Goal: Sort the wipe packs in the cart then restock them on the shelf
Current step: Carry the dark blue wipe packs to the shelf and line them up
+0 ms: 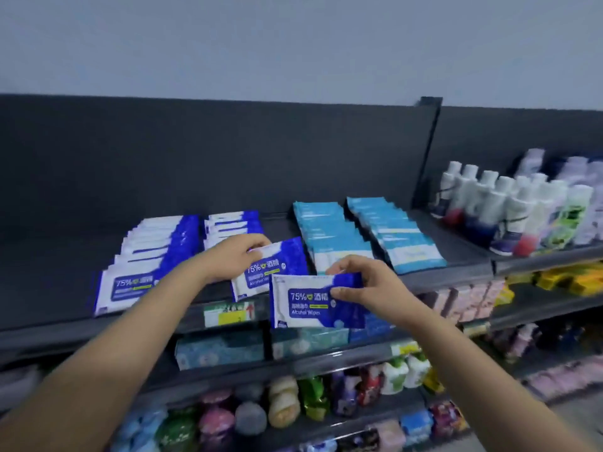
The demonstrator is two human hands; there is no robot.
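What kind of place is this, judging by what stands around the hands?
Most likely a shop aisle: dark shelves stacked in tiers hold rows of identical wipe packs and bottles, with a price tag on the shelf edge.

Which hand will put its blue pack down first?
Probably left. The left hand grips the upper pack at the front of a dark blue row on the shelf. The right hand holds the lower pack in front of the shelf edge.

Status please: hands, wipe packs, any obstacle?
Left hand grips front pack on top shelf. Right hand holds second pack before shelf edge. No obstacle seen.
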